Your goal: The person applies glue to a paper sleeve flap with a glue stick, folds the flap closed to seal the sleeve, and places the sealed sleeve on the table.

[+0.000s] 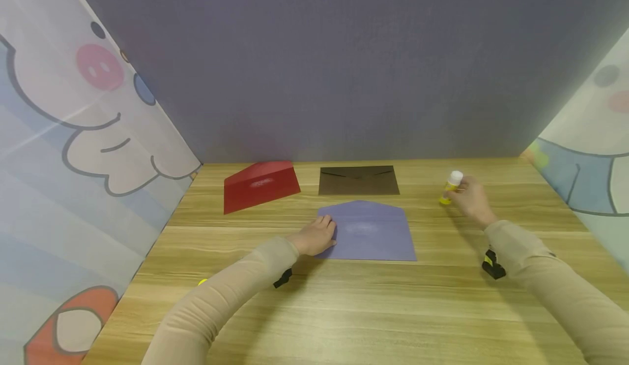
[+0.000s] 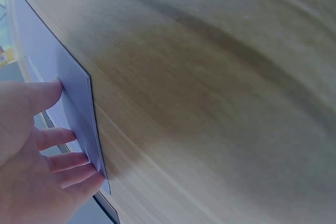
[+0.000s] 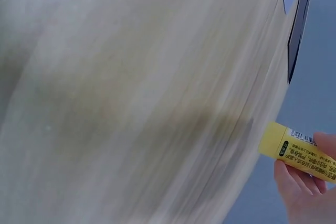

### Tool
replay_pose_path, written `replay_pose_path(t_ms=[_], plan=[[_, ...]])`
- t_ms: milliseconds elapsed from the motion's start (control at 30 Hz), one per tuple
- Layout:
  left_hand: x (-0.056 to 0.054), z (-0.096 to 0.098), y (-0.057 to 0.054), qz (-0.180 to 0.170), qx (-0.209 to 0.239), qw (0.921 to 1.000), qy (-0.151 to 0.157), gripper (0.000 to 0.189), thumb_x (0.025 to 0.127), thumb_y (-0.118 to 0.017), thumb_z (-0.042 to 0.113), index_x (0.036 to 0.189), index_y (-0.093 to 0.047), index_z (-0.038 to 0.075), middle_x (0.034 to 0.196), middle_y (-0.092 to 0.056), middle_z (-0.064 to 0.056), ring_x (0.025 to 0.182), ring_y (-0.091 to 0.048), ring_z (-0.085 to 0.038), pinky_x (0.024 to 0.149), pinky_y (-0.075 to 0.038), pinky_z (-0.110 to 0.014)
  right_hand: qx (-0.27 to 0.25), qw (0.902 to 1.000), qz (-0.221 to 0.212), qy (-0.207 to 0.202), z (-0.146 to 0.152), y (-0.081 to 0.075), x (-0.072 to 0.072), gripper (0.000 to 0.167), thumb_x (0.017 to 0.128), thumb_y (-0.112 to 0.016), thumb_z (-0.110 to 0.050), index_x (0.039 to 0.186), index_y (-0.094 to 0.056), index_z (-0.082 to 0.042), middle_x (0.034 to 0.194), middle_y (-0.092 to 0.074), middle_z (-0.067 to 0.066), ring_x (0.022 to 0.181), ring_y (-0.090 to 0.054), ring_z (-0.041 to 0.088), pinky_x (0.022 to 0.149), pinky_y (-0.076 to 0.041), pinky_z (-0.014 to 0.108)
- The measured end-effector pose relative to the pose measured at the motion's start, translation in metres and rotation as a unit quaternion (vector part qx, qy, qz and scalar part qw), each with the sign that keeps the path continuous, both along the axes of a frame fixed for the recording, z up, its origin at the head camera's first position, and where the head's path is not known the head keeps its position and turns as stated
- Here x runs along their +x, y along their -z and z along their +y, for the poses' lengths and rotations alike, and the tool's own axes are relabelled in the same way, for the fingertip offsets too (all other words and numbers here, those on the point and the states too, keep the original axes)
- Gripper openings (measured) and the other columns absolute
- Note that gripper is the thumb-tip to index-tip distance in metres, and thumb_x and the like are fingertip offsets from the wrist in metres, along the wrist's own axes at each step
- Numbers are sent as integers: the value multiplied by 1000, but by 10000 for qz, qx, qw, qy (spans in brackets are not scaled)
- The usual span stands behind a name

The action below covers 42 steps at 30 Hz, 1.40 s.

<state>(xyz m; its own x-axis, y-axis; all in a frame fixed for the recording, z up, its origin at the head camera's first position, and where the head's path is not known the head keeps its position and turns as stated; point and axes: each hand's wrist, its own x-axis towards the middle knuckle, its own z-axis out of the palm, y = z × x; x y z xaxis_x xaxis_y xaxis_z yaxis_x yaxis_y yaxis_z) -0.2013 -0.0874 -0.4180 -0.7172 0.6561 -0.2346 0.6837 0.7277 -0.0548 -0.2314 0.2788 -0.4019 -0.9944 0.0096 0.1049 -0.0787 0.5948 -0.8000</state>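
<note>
My left hand (image 1: 314, 235) rests on the left side of a purple envelope (image 1: 375, 239), whose pointed flap is unfolded toward the back. In the left wrist view its thumb and spread fingers (image 2: 79, 177) touch the envelope near its edge. A pale, whitish patch shows on the envelope's upper middle. Off to the right, my right hand (image 1: 473, 198) pinches a yellow glue stick (image 3: 299, 150) with a white cap (image 1: 456, 177). The glue stick stands nearly upright, tilted a little, close over the table.
Behind the purple envelope lies a dark brown envelope (image 1: 358, 182) with its flap folded down. A red envelope (image 1: 262, 187), flap unfolded and also bearing a pale patch, lies at the back left. A small yellow thing (image 1: 202, 281) peeks out beside my left sleeve. A grey panel (image 1: 354, 81) borders the table's back.
</note>
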Motion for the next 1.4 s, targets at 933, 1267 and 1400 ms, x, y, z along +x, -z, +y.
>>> replay_pose_path(t_ms=[933,1267,1400], plan=[[0,1,0,4,-58,10000,-78,45,93,-43,30,123,-41,-3,115,-40,-13,106,-40,-23,97,-32,-32,80,9994,-284,205,6,4,2,54,86,-52,-8,119,-26,25,115,-39,43,106,-41,52,86,-40,53],[-1,0,2,32,-75,10000,-33,45,93,-43,30,123,-41,-3,115,-40,-13,107,-40,-23,97,-32,-32,122,9996,-199,153,5,6,3,53,86,-52,-6,121,-24,24,115,-37,44,105,-41,54,85,-39,55],[-2,0,3,49,-82,10000,-13,45,94,-43,30,123,-41,-4,115,-40,-14,107,-40,-24,97,-32,-32,245,9996,-95,99,6,7,2,54,85,-53,-5,122,-25,23,114,-38,44,103,-42,54,83,-41,55]])
